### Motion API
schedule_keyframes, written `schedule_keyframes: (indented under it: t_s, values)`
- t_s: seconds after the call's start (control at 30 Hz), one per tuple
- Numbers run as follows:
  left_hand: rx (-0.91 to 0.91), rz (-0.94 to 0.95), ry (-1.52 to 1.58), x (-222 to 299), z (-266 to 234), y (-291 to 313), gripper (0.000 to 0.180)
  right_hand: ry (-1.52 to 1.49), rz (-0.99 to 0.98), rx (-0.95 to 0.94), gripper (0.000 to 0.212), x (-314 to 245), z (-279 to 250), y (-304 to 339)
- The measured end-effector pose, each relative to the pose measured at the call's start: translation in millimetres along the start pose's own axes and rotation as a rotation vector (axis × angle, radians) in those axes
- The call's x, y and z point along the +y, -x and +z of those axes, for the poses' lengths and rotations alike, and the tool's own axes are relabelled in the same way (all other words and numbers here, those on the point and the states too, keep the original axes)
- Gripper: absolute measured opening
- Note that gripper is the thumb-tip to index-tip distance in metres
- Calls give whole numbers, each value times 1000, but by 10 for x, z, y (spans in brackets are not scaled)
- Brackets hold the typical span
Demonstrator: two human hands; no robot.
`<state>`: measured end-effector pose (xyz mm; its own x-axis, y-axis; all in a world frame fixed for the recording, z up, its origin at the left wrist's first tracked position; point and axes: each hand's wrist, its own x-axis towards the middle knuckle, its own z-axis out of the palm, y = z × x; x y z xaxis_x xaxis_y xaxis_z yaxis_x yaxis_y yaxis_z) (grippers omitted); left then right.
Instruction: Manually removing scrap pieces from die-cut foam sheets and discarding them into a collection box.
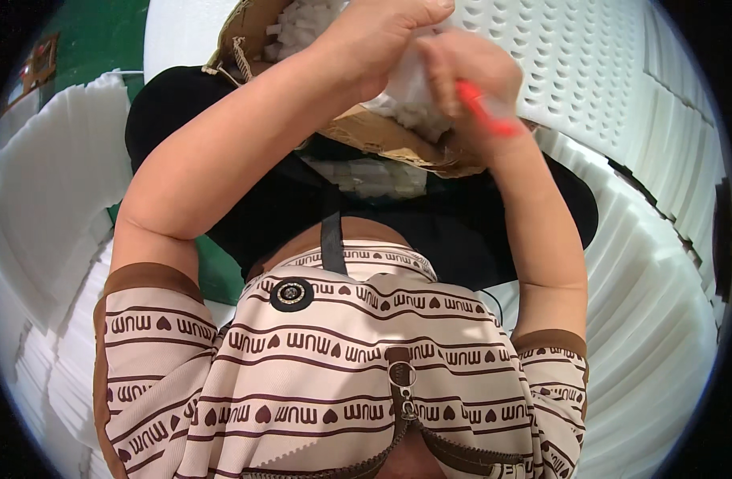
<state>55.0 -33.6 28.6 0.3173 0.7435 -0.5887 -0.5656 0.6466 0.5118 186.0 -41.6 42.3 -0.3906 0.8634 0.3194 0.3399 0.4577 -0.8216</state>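
Observation:
Both of my hands are raised at the top, close together over a brown sack-like container (374, 136) holding small white foam pieces (306, 28). My left hand (374, 40) is closed with its thumb across the top; what it grips is hidden, though something whitish shows below it. Just to its right, my right hand (482, 80) is smeared by motion. Its fingers are curled round a bright red object (486, 110), whose kind the blur hides. The red part sticks out toward the wrist.
A white foam sheet (577, 68) with rows of curved cuts lies beyond my right hand. Stacked white foam sheets stand at the left (55, 168) and right (637, 295). My black-clad legs (470, 231) lie beneath the sack. Green floor (102, 40) shows at the upper left.

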Motion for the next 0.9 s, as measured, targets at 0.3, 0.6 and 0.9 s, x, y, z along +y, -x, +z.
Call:
schedule_keyframes:
  t_s: [0.3, 0.6, 0.9]
  values:
    - [-124, -2, 39, 76, -149, 47, 36, -408, 214, 270, 38, 160, -412, 1]
    - [-226, -21, 72, 117, -237, 8, 38, -200, -102, 117, 29, 280, -454, 83]
    - [12, 93, -13, 64, -188, 86, 35, -385, -13, 25, 25, 302, -472, 114]
